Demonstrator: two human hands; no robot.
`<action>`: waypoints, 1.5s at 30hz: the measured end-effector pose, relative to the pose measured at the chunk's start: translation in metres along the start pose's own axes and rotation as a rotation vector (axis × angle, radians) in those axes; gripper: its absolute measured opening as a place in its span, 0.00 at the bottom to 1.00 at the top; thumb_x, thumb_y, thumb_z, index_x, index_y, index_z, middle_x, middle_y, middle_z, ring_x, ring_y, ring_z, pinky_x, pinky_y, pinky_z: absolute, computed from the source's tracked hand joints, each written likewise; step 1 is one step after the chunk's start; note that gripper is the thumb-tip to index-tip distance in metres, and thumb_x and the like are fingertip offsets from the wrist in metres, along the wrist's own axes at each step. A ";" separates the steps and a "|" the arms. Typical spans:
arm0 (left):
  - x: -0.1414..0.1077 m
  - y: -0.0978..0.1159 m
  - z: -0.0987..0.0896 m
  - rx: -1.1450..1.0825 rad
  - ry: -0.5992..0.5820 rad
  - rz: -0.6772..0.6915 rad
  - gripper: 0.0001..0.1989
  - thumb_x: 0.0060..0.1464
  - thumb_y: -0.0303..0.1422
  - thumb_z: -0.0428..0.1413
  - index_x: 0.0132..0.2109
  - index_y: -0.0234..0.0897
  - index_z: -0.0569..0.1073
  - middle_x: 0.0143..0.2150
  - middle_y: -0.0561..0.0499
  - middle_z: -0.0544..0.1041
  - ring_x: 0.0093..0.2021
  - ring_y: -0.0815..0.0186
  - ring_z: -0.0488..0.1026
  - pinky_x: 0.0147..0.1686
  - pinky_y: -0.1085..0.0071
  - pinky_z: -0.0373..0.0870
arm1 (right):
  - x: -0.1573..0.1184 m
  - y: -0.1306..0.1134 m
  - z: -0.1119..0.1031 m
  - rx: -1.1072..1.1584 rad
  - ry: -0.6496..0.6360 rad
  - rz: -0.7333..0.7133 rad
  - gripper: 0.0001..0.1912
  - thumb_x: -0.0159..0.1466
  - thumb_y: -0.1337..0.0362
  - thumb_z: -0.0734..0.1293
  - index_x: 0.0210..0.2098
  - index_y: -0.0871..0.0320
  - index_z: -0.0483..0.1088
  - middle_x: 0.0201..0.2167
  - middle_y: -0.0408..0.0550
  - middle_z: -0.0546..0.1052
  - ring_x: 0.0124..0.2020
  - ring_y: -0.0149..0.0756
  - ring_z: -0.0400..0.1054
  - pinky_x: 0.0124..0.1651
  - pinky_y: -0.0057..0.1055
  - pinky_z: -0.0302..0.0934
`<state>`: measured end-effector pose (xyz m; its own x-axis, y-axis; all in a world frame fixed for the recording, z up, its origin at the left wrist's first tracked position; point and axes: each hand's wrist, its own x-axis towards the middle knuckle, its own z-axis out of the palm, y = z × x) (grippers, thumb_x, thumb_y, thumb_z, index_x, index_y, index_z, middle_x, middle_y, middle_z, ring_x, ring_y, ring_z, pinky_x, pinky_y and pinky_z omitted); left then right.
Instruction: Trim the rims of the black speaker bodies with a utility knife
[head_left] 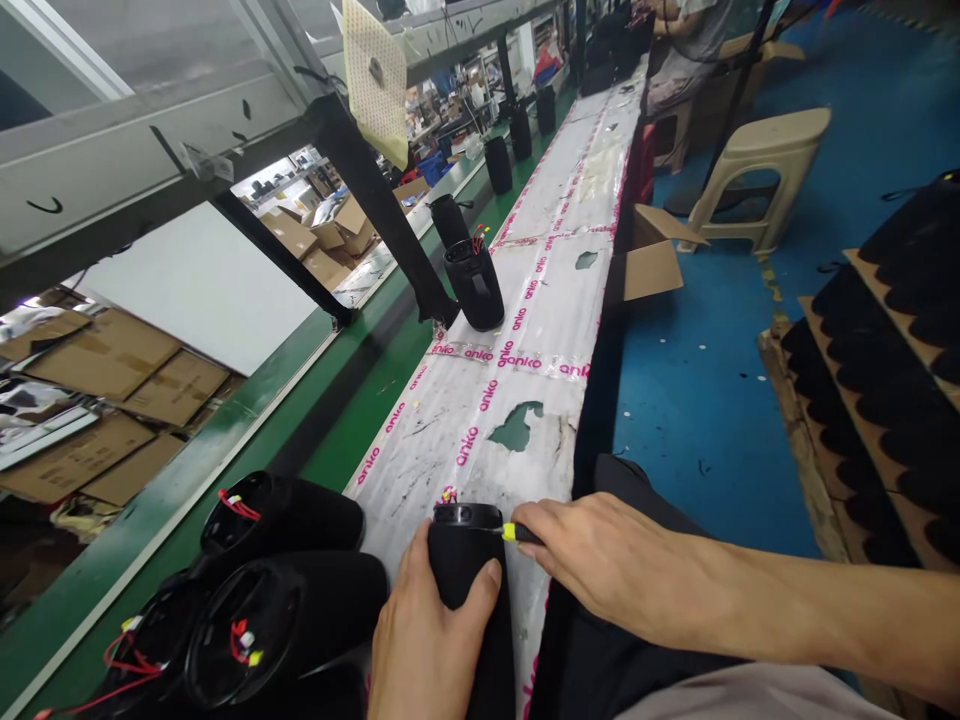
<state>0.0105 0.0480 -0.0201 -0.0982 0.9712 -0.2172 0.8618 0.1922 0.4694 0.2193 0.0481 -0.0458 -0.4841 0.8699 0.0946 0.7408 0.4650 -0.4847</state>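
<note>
My left hand [427, 630] is wrapped round a black cylindrical speaker body [469, 570], which lies on the bench in front of me. Its end with a dark plastic rim points away, and small coloured wire ends show just past the rim. In my right hand [600, 565] is a small tool with a black and yellow handle [517, 532]. The tool's thin metal tip touches the speaker just below the rim; its exact kind is hard to make out. To the left lie several more black speaker bodies [322, 600], open ends showing red wires with white and yellow plugs.
The long bench [540, 330] has a torn covering printed with pink lettering. Beyond my hands stands another speaker body [474, 285] with red wires. A green conveyor strip [360, 390] runs along the left. At right are a beige stool [765, 170] and stacked black cylinders [877, 430]; a person sits farther up.
</note>
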 end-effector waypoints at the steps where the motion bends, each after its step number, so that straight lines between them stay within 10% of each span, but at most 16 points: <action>1: 0.000 0.001 0.000 -0.002 -0.003 0.000 0.36 0.55 0.50 0.54 0.65 0.34 0.64 0.64 0.38 0.70 0.64 0.48 0.67 0.60 0.55 0.61 | 0.000 0.000 0.000 0.001 0.000 0.001 0.07 0.74 0.63 0.56 0.43 0.57 0.64 0.32 0.45 0.77 0.28 0.41 0.73 0.27 0.36 0.44; 18: -0.001 0.008 0.000 0.085 -0.003 -0.027 0.38 0.55 0.52 0.52 0.66 0.32 0.62 0.64 0.35 0.70 0.63 0.44 0.68 0.59 0.53 0.63 | 0.000 0.002 0.019 -0.241 0.084 -0.013 0.07 0.74 0.63 0.56 0.43 0.55 0.63 0.28 0.44 0.73 0.22 0.38 0.67 0.25 0.36 0.43; 38: 0.011 0.009 0.001 0.208 -0.099 -0.095 0.45 0.51 0.56 0.51 0.68 0.30 0.58 0.62 0.33 0.71 0.57 0.37 0.72 0.53 0.47 0.69 | 0.032 0.011 -0.009 -0.338 -0.147 -0.193 0.07 0.60 0.70 0.70 0.40 0.59 0.72 0.24 0.44 0.72 0.16 0.35 0.64 0.18 0.34 0.40; 45: 0.010 0.014 -0.002 0.255 -0.094 -0.058 0.44 0.54 0.54 0.50 0.68 0.28 0.57 0.64 0.32 0.69 0.58 0.37 0.71 0.54 0.47 0.68 | 0.052 0.005 -0.048 -0.308 -0.454 -0.255 0.16 0.52 0.73 0.73 0.41 0.61 0.73 0.27 0.45 0.75 0.22 0.36 0.69 0.20 0.32 0.47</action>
<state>0.0205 0.0607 -0.0142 -0.1150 0.9397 -0.3220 0.9546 0.1942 0.2258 0.2204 0.1035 -0.0012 -0.7642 0.5992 -0.2387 0.6433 0.7350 -0.2146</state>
